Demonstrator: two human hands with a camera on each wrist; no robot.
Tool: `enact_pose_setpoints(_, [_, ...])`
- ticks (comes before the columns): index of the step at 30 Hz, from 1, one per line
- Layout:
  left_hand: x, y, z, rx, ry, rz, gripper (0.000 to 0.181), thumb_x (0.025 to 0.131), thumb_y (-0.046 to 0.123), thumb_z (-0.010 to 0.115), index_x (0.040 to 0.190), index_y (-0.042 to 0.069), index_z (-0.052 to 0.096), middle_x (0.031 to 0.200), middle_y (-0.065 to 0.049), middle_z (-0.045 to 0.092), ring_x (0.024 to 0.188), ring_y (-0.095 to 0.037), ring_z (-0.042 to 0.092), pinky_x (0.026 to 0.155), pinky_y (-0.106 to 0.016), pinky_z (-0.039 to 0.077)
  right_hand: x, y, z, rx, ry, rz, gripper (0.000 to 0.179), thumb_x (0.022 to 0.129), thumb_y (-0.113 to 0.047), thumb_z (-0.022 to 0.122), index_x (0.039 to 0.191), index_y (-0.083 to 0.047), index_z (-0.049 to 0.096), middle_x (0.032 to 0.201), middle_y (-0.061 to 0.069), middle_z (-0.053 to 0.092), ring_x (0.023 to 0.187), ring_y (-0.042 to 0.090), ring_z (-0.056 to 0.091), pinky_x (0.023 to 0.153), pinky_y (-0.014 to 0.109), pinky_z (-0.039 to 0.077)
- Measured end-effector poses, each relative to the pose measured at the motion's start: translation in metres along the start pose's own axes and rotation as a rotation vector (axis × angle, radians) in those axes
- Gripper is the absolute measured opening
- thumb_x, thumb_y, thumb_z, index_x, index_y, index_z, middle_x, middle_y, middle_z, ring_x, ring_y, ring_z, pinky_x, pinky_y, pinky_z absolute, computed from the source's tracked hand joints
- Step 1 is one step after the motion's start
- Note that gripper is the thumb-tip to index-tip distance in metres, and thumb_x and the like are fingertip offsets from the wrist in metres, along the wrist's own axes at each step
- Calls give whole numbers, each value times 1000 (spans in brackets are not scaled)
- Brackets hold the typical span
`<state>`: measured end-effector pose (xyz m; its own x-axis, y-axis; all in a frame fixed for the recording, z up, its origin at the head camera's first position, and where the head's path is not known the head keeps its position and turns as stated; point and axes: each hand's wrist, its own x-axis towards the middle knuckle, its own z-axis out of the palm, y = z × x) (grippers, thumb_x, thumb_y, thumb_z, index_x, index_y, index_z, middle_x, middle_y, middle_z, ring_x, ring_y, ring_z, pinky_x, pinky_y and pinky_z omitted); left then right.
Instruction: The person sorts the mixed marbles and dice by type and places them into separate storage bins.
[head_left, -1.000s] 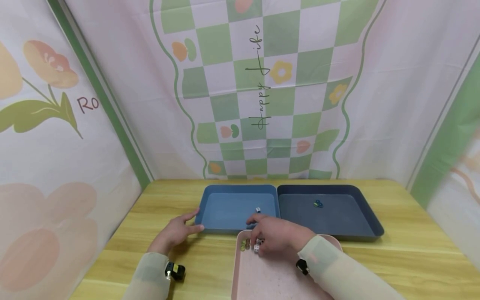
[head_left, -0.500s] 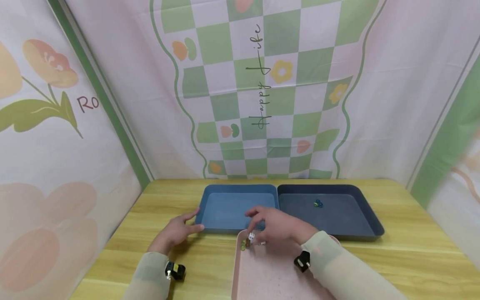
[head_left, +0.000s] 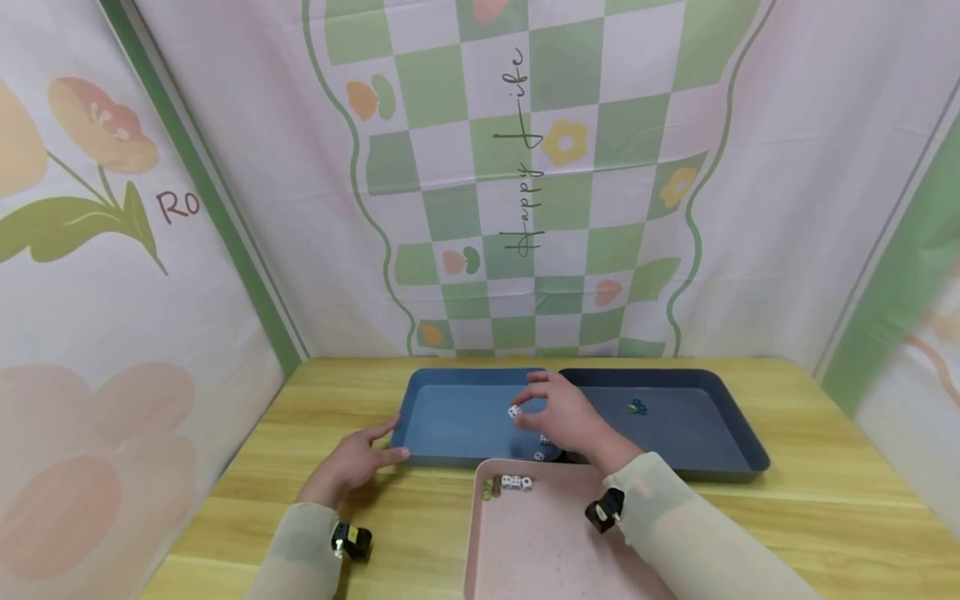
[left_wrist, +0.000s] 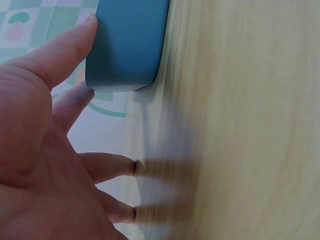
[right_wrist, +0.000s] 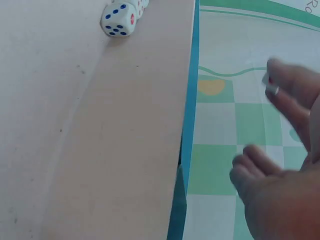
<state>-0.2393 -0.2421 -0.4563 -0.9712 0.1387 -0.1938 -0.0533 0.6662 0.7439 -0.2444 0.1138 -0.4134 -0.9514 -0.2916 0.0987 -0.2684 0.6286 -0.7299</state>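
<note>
A white die (head_left: 513,411) is pinched between the thumb and index finger of my right hand (head_left: 564,414), above the right part of the blue tray (head_left: 461,417). In the right wrist view a sliver of that die (right_wrist: 269,82) shows between the fingertips. Two small dice-like shapes, one of them a die (head_left: 539,456), appear near that tray's front right corner. My left hand (head_left: 352,467) touches the blue tray's front left corner with its thumb and index finger, the other fingers spread. Several white dice (head_left: 516,482) lie along the far edge of the pink tray (head_left: 555,533).
Beside the dice in the pink tray are small yellow-green pieces (head_left: 487,490) and a brown piece (head_left: 497,487). A dark blue tray (head_left: 675,433) adjoins the blue one and holds small blue and green pieces (head_left: 636,407). Everything stands on a wooden table (head_left: 825,500) before a printed curtain.
My right hand has picked up a die from the pink tray and moved it up and forward over the blue tray. The left hand stays at the blue tray's corner.
</note>
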Motion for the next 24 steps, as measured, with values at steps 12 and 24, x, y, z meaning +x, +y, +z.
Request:
enact_pose_setpoints(12, [1,0,0,-7,-5,4,72,89,45,74,152,30,43,155,-18,35,141,-48,27,108,-69,23,7,0,-5,-28,118,115,23,93,-20,72,114,-12,74,154,19,33,138,44,32,96,57,45])
enact_pose_setpoints(24, [1,1,0,-14,-6,0,73,89,45,74,152,30,43,156,-16,36,141,-48,27,108,-68,23,15,8,-8,-74,125,145,26,94,-19,70,118,-9,73,151,27,35,137,47,32,102,61,39])
